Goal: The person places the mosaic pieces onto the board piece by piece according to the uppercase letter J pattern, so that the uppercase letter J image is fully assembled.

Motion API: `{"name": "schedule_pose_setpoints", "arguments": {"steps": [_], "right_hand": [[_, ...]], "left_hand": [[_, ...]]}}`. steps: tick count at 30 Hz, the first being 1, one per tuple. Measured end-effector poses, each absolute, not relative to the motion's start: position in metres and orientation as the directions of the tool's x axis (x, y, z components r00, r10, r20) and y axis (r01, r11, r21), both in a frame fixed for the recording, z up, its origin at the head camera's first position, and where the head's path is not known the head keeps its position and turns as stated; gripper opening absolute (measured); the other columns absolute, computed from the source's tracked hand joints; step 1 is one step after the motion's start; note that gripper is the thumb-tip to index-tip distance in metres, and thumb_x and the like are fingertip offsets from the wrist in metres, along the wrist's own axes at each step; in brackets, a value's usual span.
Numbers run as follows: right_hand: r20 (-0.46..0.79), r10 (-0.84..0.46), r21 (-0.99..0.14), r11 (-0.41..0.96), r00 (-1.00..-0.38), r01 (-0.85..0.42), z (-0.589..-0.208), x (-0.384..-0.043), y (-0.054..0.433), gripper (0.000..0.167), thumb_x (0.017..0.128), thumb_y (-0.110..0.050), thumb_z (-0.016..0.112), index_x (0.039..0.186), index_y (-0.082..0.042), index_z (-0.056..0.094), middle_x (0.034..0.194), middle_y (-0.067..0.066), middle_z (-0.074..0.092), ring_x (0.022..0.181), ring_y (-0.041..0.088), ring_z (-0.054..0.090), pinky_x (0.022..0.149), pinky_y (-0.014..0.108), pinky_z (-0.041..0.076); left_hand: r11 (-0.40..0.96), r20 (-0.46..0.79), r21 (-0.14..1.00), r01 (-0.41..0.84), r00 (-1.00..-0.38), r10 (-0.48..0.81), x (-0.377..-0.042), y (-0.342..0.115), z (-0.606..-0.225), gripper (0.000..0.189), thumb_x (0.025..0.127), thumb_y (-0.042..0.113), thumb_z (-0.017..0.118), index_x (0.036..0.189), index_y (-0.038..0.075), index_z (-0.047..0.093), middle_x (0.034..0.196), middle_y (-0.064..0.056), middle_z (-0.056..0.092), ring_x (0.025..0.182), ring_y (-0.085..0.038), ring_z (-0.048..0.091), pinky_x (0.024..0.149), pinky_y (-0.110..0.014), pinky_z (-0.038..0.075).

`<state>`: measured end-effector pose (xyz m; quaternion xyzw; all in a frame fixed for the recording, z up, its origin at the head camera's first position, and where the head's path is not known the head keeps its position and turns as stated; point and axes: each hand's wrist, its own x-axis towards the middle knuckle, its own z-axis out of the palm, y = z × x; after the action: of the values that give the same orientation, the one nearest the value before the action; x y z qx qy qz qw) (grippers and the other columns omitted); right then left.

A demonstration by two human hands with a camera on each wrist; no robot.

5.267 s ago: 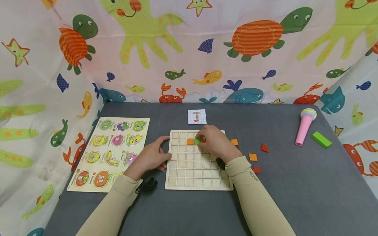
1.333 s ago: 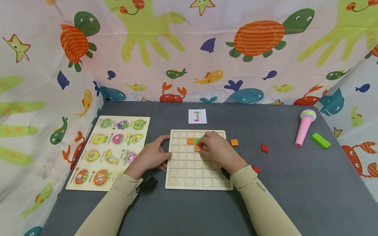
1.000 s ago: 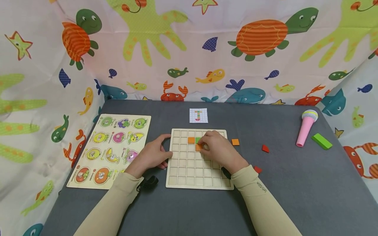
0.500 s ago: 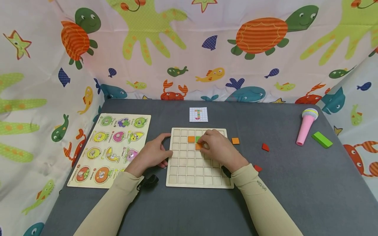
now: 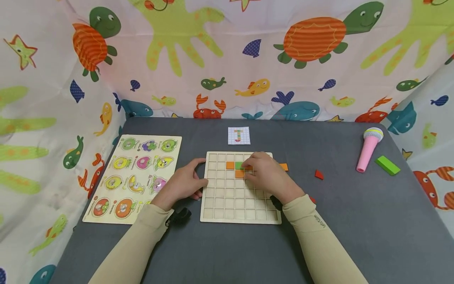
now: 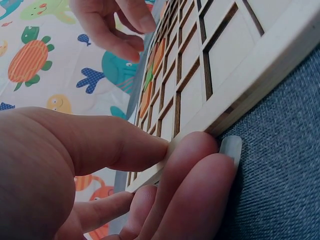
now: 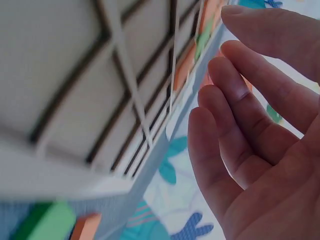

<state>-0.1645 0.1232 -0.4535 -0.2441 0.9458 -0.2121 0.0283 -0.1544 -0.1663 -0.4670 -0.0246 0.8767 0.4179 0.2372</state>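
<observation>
In the head view a wooden grid board [image 5: 230, 203] lies before me. An orange square tile [image 5: 230, 165], a green tile [image 5: 239, 165] and another orange tile [image 5: 239, 173] below it sit in its cells; more orange shows under my fingers. My right hand [image 5: 271, 175] hovers over these tiles, and in the right wrist view its loosely bent fingers [image 7: 232, 130] hold nothing. My left hand [image 5: 182, 183] touches the board's left edge, thumb and index finger spread apart. In the left wrist view its thumb [image 6: 120, 142] presses against the wooden rim [image 6: 240, 100].
A patterned card [image 5: 239, 135] lies behind the board. Right of it are an orange tile [image 5: 284, 167], a red piece [image 5: 319, 174] and another red piece [image 5: 312, 200], partly hidden. Farther right lie a toy microphone [image 5: 369, 150] and green block [image 5: 388, 165]. A fruit puzzle [image 5: 106, 189] lies left.
An orange tile has left the table at right, and an orange tile now sits below the green one. My right hand has just shifted slightly right, uncovering it. My left hand stays put.
</observation>
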Motion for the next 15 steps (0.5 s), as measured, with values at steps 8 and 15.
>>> {"name": "schedule_pose_setpoints", "arguments": {"steps": [8, 15], "right_hand": [[-0.009, -0.370, -0.456, 0.828, -0.929, -0.326, -0.448, -0.149, 0.171, 0.026, 0.097, -0.017, 0.078, 0.122, -0.008, 0.080, 0.116, 0.008, 0.073, 0.110, 0.028, 0.065, 0.097, 0.048, 0.060], [0.003, -0.339, -0.434, 0.847, -0.941, -0.306, -0.445, -0.128, 0.210, 0.027, 0.093, -0.016, 0.085, 0.119, -0.008, 0.080, 0.114, 0.008, 0.074, 0.108, 0.028, 0.065, 0.095, 0.049, 0.060]], "left_hand": [[0.655, -0.436, 0.719, -0.235, -0.885, 0.161, -0.155, -0.164, -0.467, 0.078, 0.097, 0.022, 0.075, 0.165, 0.030, 0.038, 0.093, -0.014, 0.066, 0.062, -0.023, 0.075, 0.057, -0.034, 0.064], [0.646, -0.431, 0.726, -0.237, -0.889, 0.158, -0.154, -0.165, -0.465, 0.078, 0.097, 0.021, 0.075, 0.165, 0.028, 0.039, 0.094, -0.015, 0.066, 0.061, -0.022, 0.075, 0.057, -0.034, 0.065]]}}
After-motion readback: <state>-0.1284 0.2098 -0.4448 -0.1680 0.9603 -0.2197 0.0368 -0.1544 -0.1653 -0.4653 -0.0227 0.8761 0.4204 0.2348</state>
